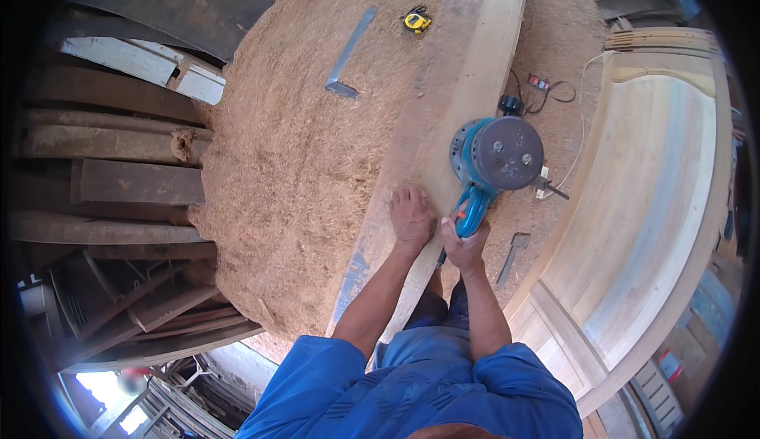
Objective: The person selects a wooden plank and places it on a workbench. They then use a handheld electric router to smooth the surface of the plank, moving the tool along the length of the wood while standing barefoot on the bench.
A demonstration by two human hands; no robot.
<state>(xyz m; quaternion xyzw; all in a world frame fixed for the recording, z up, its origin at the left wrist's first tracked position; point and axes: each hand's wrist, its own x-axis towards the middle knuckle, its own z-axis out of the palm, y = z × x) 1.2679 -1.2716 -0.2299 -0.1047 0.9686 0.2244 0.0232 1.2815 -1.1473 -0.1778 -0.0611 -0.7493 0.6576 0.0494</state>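
My right hand [465,246] is wrapped round the blue loop handle of a corded power tool, which looks like a router [507,154]. It has a round grey-brown top and a black knob on its far side. The tool rests on a long pale wooden plank [475,67] running away from me. My left hand [412,216] presses down on the plank just left of the handle, its fingers stretched out. The tool's body hides its bit and the wood under it.
Left of the plank, a metal square [348,55] and a yellow tape measure [416,21] lie among wood shavings [293,146]. A hammer [513,258] and a black cord [546,95] are to the right, beside a large wooden door panel [633,193]. Stacked boards [142,182] line the left.
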